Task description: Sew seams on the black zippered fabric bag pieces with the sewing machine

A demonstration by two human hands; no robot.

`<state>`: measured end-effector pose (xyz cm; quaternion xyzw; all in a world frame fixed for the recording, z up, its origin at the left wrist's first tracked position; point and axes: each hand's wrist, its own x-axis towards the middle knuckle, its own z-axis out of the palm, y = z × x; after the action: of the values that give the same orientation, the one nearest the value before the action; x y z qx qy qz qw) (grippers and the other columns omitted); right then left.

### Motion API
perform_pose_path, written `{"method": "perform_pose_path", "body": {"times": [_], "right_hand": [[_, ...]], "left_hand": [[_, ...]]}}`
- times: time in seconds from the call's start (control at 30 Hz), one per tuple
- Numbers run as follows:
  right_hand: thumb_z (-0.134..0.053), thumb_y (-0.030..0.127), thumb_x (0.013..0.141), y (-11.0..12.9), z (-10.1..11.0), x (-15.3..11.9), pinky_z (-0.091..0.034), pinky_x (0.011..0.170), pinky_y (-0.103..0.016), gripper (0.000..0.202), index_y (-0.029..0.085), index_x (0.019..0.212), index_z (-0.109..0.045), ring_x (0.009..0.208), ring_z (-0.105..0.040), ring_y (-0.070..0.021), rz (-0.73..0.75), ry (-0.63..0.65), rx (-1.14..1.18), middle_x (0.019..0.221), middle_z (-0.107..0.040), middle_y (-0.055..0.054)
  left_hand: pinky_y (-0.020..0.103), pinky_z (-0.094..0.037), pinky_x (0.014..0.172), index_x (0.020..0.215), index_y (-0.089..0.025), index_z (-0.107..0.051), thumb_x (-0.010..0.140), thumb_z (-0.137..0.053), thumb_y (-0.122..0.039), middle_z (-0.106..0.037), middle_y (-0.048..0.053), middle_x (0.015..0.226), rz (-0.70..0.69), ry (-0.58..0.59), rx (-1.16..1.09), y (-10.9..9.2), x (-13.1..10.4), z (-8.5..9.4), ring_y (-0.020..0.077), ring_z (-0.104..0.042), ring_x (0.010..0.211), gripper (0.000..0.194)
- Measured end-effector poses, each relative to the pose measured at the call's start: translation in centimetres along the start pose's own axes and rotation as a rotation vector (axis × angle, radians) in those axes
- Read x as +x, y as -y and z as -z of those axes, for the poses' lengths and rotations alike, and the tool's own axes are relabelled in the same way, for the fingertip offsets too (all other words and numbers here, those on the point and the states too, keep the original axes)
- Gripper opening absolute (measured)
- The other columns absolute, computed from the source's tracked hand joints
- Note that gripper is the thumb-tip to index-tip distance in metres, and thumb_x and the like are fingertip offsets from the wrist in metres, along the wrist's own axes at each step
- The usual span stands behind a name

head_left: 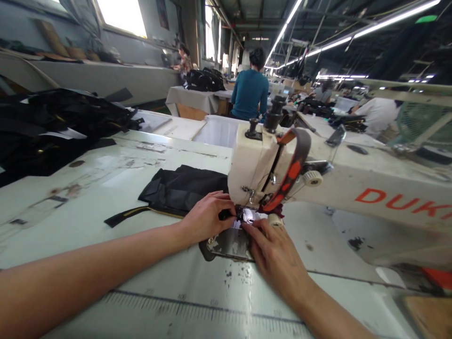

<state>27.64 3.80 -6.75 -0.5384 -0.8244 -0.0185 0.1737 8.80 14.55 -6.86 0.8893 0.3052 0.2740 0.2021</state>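
Observation:
A white sewing machine (243, 165) stands over the table, its presser foot (240, 214) lit by a small lamp. My left hand (208, 214) is closed at the left of the foot, thumb and fingers pinching an edge of black fabric. The rest of that black fabric piece (187, 188) lies folded behind the hand, with a strip with a yellow line (130, 214) trailing left. My right hand (273, 245) is on the other side, its fingers drawn together and tips at the plate just before the foot. Whatever these fingers hold is too small or hidden to make out.
A heap of black pieces (52, 127) covers the table's far left. A printed ruler (183, 306) runs along the near edge. The machine's arm (370, 188) extends right. Ahead, a person in a teal top (250, 92) sits facing away; others work farther back.

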Motion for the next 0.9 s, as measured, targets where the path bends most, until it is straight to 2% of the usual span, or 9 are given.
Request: {"method": "perform_pose_path", "body": {"times": [0.17,0.37,0.53,0.73,0.9], "right_hand": [[-0.047,0.007,0.087,0.1,-0.1,0.2,-0.043,0.081,-0.039,0.043,0.015,0.129,-0.054,0.096,-0.051,-0.0248,0.054,0.012,-0.074,0.107,-0.059,-0.011],[-0.051,0.01,0.087,0.2,-0.4,0.4,-0.04,0.081,-0.04,0.045,0.012,0.132,-0.052,0.091,-0.051,-0.0252,0.08,0.041,-0.182,0.1,-0.06,-0.01],[-0.048,0.002,0.084,1.1,-0.5,0.8,-0.041,0.084,-0.044,0.048,0.008,0.131,-0.051,0.092,-0.052,-0.0276,0.054,0.097,-0.256,0.103,-0.061,-0.013],[-0.044,0.004,0.086,1.9,-0.8,1.6,-0.042,0.086,-0.045,0.043,0.005,0.129,-0.052,0.095,-0.053,-0.029,-0.032,0.127,-0.222,0.111,-0.059,-0.016],[-0.046,0.007,0.088,1.5,-0.6,1.1,-0.042,0.089,-0.044,0.041,0.008,0.128,-0.053,0.098,-0.052,-0.0284,-0.003,0.096,-0.181,0.112,-0.058,-0.014]], "left_hand": [[0.029,-0.046,0.087,0.076,-0.02,-0.069,0.078,-0.066,-0.017,-0.07,-0.001,0.082,-0.034,0.04,-0.026,0.1,0.2,0.6,0.0175,-0.063,0.083,0.005],[0.03,-0.046,0.087,0.074,-0.019,-0.067,0.078,-0.064,-0.016,-0.068,0.0,0.078,-0.035,0.026,-0.036,0.3,0.3,0.4,0.0181,-0.063,0.082,0.006],[0.029,-0.047,0.084,0.077,-0.019,-0.067,0.076,-0.065,-0.017,-0.068,0.002,0.084,-0.037,0.026,-0.046,0.6,0.3,0.5,0.0198,-0.063,0.087,0.002],[0.027,-0.048,0.083,0.074,-0.018,-0.067,0.074,-0.067,-0.018,-0.068,0.002,0.085,-0.009,0.03,-0.065,0.5,0.6,0.7,0.0202,-0.063,0.088,0.001],[0.026,-0.048,0.081,0.072,-0.019,-0.067,0.071,-0.067,-0.018,-0.068,0.001,0.083,0.046,0.005,-0.066,0.4,0.7,0.2,0.02,-0.063,0.086,0.001]]}}
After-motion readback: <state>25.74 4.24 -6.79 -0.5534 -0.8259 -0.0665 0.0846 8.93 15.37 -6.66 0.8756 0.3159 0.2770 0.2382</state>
